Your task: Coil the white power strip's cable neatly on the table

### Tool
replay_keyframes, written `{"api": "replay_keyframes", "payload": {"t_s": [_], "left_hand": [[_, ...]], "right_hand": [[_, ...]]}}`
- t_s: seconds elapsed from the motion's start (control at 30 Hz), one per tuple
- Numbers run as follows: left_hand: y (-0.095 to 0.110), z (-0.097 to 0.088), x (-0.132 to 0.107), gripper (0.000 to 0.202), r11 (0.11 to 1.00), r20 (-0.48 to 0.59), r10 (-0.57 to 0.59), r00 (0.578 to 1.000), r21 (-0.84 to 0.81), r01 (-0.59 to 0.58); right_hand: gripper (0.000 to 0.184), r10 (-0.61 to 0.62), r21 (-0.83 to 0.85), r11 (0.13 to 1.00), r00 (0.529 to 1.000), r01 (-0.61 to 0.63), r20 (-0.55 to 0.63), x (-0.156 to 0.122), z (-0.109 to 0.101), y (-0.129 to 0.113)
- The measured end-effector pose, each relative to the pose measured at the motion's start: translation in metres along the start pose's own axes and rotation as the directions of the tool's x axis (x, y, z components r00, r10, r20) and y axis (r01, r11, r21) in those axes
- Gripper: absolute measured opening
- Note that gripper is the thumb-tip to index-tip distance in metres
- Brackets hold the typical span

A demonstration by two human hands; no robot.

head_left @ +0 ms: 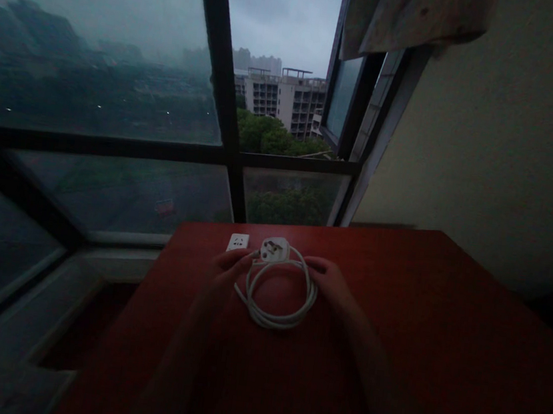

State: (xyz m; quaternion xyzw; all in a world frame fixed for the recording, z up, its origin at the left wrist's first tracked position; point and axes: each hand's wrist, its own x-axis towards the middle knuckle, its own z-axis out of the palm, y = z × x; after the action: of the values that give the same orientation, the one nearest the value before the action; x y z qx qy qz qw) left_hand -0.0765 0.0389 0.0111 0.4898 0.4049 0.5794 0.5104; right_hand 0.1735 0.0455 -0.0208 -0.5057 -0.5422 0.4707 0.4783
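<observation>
In the dim head view, a white charging cable (276,321) lies coiled in loose loops on a reddish-brown table. At the top of the coil sits a white charger plug (275,250), its dark prongs facing up. My left hand (229,267) is at the left of the coil, thumb and fingers pinched on the cable beside the plug. On the opposite side, my right hand (328,280) has its fingers closed on the upper right of the coil. Just beyond my left hand is a white socket plate (238,243) with dark slots.
The reddish table (388,281) reaches up to a dark-framed window (232,156). A pale wall (491,139) rises on the right. Cloth (421,16) hangs at the top right, and a low ledge (63,302) runs along the left below the glass.
</observation>
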Motion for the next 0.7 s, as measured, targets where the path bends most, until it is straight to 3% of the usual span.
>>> {"api": "replay_keyframes", "payload": {"t_s": [0.1,0.2,0.37,0.43,0.57,0.7], "left_hand": [[0.003,-0.001,0.001,0.029,0.989,0.027,0.042,0.999,0.143,-0.045],[0.008,0.000,0.002,0.028,0.941,0.097,0.091,0.991,0.319,-0.117],[0.004,0.005,0.004,0.024,0.786,0.277,0.188,0.942,0.533,-0.314],[-0.001,0.007,0.004,0.023,0.738,0.332,0.178,0.926,0.578,-0.349],[-0.010,0.007,0.003,0.022,0.666,0.449,0.145,0.882,0.615,-0.423],[-0.013,0.005,0.003,0.020,0.576,0.506,0.129,0.853,0.662,-0.480]], "right_hand": [[0.027,-0.040,-0.079,0.996,0.999,0.043,0.036,0.002,-0.003,0.002],[0.025,0.004,-0.114,0.993,0.999,0.001,0.041,0.002,-0.008,0.004],[0.033,0.061,-0.134,0.988,0.994,-0.074,-0.095,0.004,-0.012,0.006],[0.034,0.136,-0.104,0.984,0.987,-0.145,-0.083,0.004,-0.013,0.006],[0.038,0.273,-0.001,0.962,0.959,-0.274,0.070,0.003,-0.015,0.003],[0.032,0.193,-0.085,0.978,0.981,-0.191,0.015,0.004,-0.013,0.005]]}}
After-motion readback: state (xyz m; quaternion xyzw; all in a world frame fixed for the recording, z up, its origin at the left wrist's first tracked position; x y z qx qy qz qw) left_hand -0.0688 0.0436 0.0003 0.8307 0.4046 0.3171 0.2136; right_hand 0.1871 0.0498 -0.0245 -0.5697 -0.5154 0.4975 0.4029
